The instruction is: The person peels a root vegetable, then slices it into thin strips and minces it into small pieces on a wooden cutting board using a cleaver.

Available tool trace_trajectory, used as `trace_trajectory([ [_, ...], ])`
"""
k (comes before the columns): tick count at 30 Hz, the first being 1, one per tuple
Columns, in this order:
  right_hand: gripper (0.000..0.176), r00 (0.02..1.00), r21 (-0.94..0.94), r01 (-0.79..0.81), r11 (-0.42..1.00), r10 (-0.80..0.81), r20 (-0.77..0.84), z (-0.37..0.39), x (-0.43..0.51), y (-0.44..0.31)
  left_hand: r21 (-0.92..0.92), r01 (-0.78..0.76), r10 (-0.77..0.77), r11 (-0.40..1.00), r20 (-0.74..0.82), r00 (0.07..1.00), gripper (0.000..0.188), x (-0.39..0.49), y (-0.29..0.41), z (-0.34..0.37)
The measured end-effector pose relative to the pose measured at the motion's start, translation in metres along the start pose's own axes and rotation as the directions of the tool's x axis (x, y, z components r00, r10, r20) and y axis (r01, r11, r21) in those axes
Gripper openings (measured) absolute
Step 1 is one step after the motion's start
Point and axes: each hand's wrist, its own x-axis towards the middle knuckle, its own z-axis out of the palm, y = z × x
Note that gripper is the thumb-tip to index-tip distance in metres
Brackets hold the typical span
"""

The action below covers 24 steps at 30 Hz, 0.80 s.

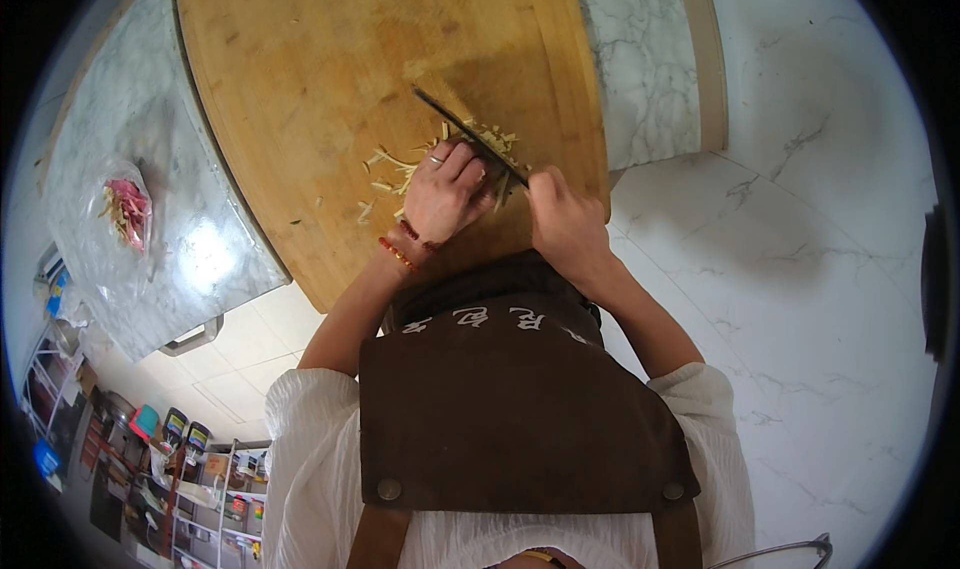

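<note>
My right hand [564,220] grips the handle of a kitchen knife [466,132], whose dark blade runs up and left across the wooden cutting board [360,58]. Against the blade's left side, my left hand [448,186] presses down with bent fingers on the pale yellow strips, partly hidden beneath it. Finely chopped yellow bits [498,138] lie along the far side of the blade. Loose pale strips [390,160] are scattered left of my left hand. The handle is covered by my right fist.
A clear plastic bag [126,207] with reddish and yellowish pieces rests on the marble-patterned counter [202,194] at left. Another marble-patterned surface [637,58] adjoins the board at right. Wire shelves [217,494] with bottles and boxes stand lower left. A tiled floor [750,329] spreads to the right.
</note>
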Motion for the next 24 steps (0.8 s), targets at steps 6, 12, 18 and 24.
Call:
trace_trajectory([
  [6,0.011,0.992,0.119,-0.089,0.989,0.099,-0.078,-0.010,-0.021,0.008,0.115,0.126,-0.108,0.985,-0.151,0.983,0.049,0.002,0.021,-0.015],
  [12,0.012,0.988,0.139,-0.100,0.985,0.115,-0.100,-0.021,-0.022,0.002,0.159,0.280,-0.269,0.947,-0.086,0.959,0.070,0.002,0.025,0.000],
  [18,0.011,0.992,0.125,-0.062,0.990,0.075,-0.097,-0.023,-0.025,-0.001,0.158,0.186,-0.180,0.970,-0.052,0.982,0.066,-0.008,0.010,0.009],
  [24,0.010,0.997,0.070,-0.053,0.996,0.057,-0.054,-0.028,-0.026,-0.004,0.197,0.085,-0.060,0.977,-0.129,0.990,0.055,-0.010,0.018,-0.006],
])
